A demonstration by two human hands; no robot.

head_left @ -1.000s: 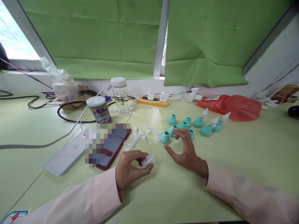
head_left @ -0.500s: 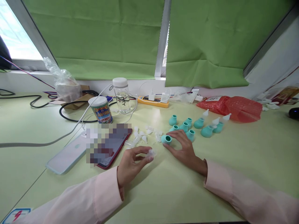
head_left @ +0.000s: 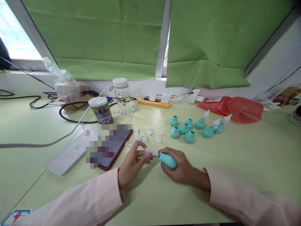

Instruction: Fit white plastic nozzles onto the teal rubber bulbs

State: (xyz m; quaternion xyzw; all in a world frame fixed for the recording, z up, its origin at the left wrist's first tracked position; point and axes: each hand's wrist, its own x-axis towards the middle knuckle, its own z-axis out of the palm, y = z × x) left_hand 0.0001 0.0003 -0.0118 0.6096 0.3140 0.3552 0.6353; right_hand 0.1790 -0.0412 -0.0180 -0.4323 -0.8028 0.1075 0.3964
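My right hand is wrapped round a teal rubber bulb, its open neck turned left. Between the fingertips of my left hand is a clear plastic tube, pointing at the bulb's neck; whether the two touch I cannot tell. Beyond my hands lie several small white nozzle tips and clear tubes. Several bare teal bulbs stand behind my right hand. To their right are three bulbs fitted with clear tubes and white tips.
Left of my left hand lie a phone in a red case and a pale-cased phone. A printed can, a lidded clear jar, cables and a yellow power strip line the back. A red plastic bag lies back right.
My right hand has drawn the teal bulb nearer and tipped it so its neck faces left. The clear tube in my left hand now points right, close to that neck.
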